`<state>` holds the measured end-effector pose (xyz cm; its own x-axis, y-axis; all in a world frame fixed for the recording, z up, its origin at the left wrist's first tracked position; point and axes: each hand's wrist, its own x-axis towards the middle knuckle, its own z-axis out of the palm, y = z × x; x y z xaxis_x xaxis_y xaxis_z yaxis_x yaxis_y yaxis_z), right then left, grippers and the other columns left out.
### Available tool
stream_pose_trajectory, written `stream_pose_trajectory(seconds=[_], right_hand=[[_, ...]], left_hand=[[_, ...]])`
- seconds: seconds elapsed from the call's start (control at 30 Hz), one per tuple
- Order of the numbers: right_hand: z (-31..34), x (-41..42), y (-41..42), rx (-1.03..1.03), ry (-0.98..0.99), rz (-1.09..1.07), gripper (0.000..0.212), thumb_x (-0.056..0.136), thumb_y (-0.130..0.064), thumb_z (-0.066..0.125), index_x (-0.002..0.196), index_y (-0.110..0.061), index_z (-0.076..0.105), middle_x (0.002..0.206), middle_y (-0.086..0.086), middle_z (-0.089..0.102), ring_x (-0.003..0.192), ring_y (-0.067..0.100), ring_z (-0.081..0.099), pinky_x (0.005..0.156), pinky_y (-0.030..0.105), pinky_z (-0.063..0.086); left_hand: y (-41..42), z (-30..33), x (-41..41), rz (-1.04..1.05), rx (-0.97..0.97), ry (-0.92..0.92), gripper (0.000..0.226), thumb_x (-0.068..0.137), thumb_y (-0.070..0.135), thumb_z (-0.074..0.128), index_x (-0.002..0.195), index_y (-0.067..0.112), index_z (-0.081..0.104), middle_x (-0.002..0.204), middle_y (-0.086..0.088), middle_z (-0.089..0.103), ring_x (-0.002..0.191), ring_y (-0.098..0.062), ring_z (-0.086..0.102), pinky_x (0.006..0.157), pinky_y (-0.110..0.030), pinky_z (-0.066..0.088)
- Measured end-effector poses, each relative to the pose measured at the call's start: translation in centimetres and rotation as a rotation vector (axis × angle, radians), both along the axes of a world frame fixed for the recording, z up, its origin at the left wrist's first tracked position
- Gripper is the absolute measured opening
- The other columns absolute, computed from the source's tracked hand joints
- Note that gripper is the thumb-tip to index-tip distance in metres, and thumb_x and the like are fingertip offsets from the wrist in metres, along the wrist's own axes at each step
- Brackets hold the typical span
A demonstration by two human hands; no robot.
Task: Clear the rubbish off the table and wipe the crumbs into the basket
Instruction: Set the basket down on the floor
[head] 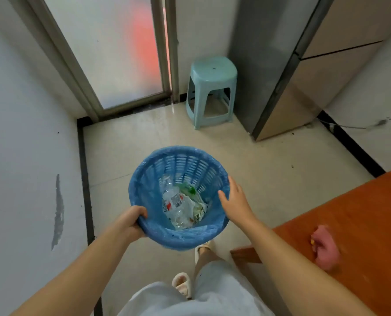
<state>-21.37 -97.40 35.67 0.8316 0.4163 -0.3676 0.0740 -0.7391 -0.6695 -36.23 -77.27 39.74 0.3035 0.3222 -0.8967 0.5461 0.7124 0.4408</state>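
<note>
Blue plastic fills my view: my left hand (134, 221) clamps the basket (178, 236) rim, holding it off the floor with a bottle (172, 199) and wrappers inside. My right hand (232, 197), fingers spread, rests at the far rim, probably steadying it. The cloth (325, 248) waits on the desk (361, 213), likely for the crumbs.

We hold the basket (178, 238) between our hands, left hand (133, 221) on its near rim, right hand (232, 200) at its right rim. A bottle (172, 197) lies inside. The bench (361, 213) stands right of our right hand, a cloth (325, 248) on it.
</note>
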Motion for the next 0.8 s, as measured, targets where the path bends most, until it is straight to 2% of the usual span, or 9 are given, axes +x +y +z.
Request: stream_pose_trajectory(seconds=[0.1, 0.2, 0.3, 0.37, 0.5, 0.63, 0.73, 0.8], right_hand=[[0.2, 3.2, 3.4, 0.093, 0.084, -0.080, 0.046, 0.094, -0.023, 0.042, 0.138, -0.017, 0.028, 0.125, 0.008, 0.055, 0.108, 0.027, 0.057, 0.088, 0.038, 0.049], [0.3, 7.4, 6.8, 0.104, 0.075, -0.031, 0.032, 0.093, -0.016, 0.041, 0.125, -0.015, 0.043, 0.111, 0.009, 0.060, 0.092, 0.022, 0.057, 0.079, 0.034, 0.049], [0.3, 12.3, 10.3, 0.137, 0.075, 0.036, 0.032, 0.092, -0.015, 0.043, 0.124, -0.015, 0.046, 0.111, 0.005, 0.059, 0.096, 0.020, 0.058, 0.079, 0.031, 0.049], [0.7, 15.8, 12.5, 0.133, 0.063, 0.050, 0.032, 0.091, -0.014, 0.044, 0.123, -0.015, 0.047, 0.114, 0.006, 0.060, 0.098, 0.021, 0.058, 0.082, 0.032, 0.049], [1.7, 22.5, 17.0, 0.137, 0.021, 0.098, 0.035, 0.090, -0.014, 0.044, 0.124, -0.015, 0.048, 0.116, 0.008, 0.062, 0.104, 0.026, 0.059, 0.088, 0.037, 0.049], [2.5, 27.4, 22.2, 0.136, 0.019, 0.147, 0.035, 0.092, -0.014, 0.043, 0.127, -0.016, 0.046, 0.116, 0.007, 0.060, 0.103, 0.025, 0.058, 0.088, 0.040, 0.051], [2.8, 30.6, 27.4, 0.147, 0.031, 0.203, 0.034, 0.093, -0.014, 0.042, 0.127, -0.016, 0.045, 0.109, 0.000, 0.056, 0.099, 0.019, 0.056, 0.082, 0.036, 0.050], [2.6, 32.7, 31.7, 0.136, 0.028, 0.246, 0.033, 0.094, -0.015, 0.042, 0.127, -0.016, 0.045, 0.106, -0.002, 0.054, 0.099, 0.019, 0.056, 0.082, 0.036, 0.051]], left_hand=[[2.5, 0.1, 1.2, 0.073, -0.013, -0.015, 0.035, 0.081, -0.010, 0.034, 0.109, 0.002, 0.050, 0.096, -0.017, 0.059, 0.085, -0.034, 0.058, 0.072, -0.049, 0.050], [5.0, 0.0, 3.6, 0.125, 0.000, -0.026, 0.031, 0.078, -0.011, 0.035, 0.102, 0.001, 0.052, 0.099, -0.019, 0.060, 0.091, -0.035, 0.059, 0.077, -0.050, 0.051], [7.8, -0.4, 7.2, 0.128, 0.035, -0.015, 0.046, 0.073, -0.010, 0.040, 0.117, 0.002, 0.050, 0.117, -0.023, 0.060, 0.107, -0.039, 0.060, 0.081, -0.050, 0.053], [9.7, -0.5, 10.2, 0.129, 0.081, -0.008, 0.055, 0.072, -0.010, 0.041, 0.125, 0.005, 0.047, 0.122, -0.023, 0.060, 0.106, -0.038, 0.061, 0.075, -0.046, 0.055], [12.9, -0.1, 16.0, 0.158, 0.199, -0.049, 0.042, 0.081, -0.007, 0.042, 0.119, 0.010, 0.046, 0.100, -0.015, 0.059, 0.088, -0.028, 0.060, 0.072, -0.041, 0.053], [16.1, -0.1, 20.2, 0.229, 0.336, -0.098, 0.039, 0.089, 0.003, 0.043, 0.125, 0.015, 0.047, 0.116, -0.014, 0.061, 0.103, -0.031, 0.061, 0.087, -0.047, 0.053], [19.8, -0.6, 22.5, 0.312, 0.444, -0.130, 0.026, 0.093, 0.013, 0.047, 0.118, 0.019, 0.050, 0.111, -0.010, 0.064, 0.100, -0.028, 0.064, 0.084, -0.043, 0.055], [23.2, -1.2, 24.1, 0.370, 0.508, -0.129, 0.024, 0.094, 0.015, 0.048, 0.117, 0.014, 0.054, 0.108, -0.011, 0.065, 0.096, -0.027, 0.064, 0.076, -0.036, 0.055]])
